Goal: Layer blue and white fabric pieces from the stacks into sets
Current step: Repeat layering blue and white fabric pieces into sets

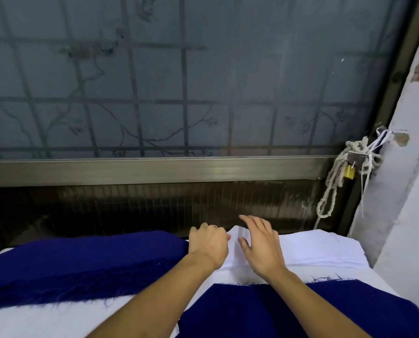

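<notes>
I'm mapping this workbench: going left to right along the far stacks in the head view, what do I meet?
blue fabric stack → left hand, curled on the white edge → right hand, fingers spread → bulk of the white fabric stack → plastered wall

The table [69, 318] shows a white top. A thick stack of blue fabric [81, 259] lies along its far left side, with a frayed edge facing the near side. A flatter stack of white fabric [320, 247] sits at the far right corner, and its top sheet is lifted into a fold at the left end. A blue piece [288, 313] lies spread at the near edge, right of the middle. A narrow strip of bare table separates its frayed far edge from the white stack.
</notes>
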